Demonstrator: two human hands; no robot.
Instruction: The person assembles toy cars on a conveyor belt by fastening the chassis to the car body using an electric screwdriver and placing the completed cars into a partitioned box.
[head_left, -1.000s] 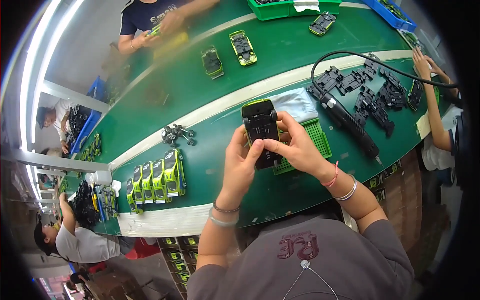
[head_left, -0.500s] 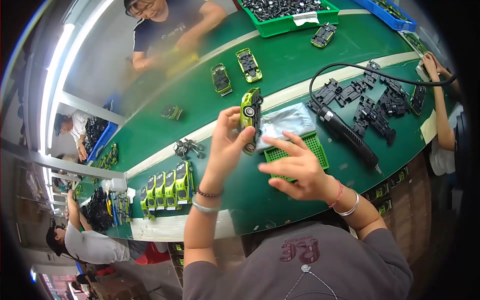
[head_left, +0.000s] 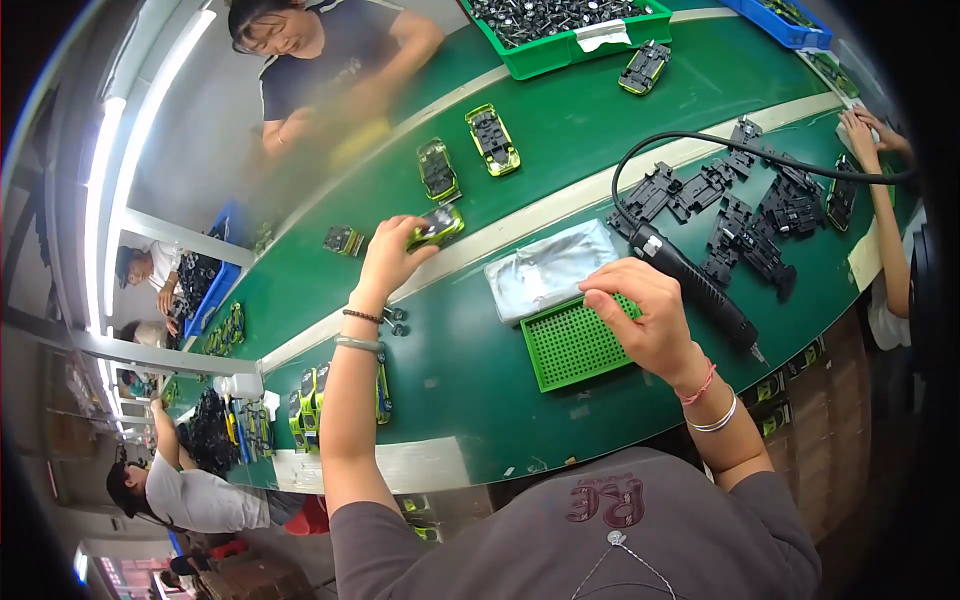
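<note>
My left hand (head_left: 392,252) reaches to the far green belt, its fingers closed on the end of a lime-green and black toy car (head_left: 440,224). This car is low over the belt or resting on it; I cannot tell which. My right hand (head_left: 645,312) is over a green perforated tray (head_left: 575,345), thumb and fingers pinched together. Anything between those fingertips is too small or hidden to name. Beyond the tray lies a pale plastic-wrapped packet (head_left: 552,268), touching it. Two more toy cars, undersides up, lie past my left hand: one (head_left: 437,170) and another (head_left: 493,140).
A black electric screwdriver (head_left: 700,285) with a cable lies right of the tray, near several black chassis parts (head_left: 745,235). Finished-looking cars (head_left: 308,405) stand partly behind my left forearm. A green bin (head_left: 590,45) of wheel parts stands far off. A co-worker (head_left: 330,80) sits across.
My left hand has carried the toy car leftward and away, down to the far belt. My right hand has moved slightly right, and its spread fingers have drawn together.
</note>
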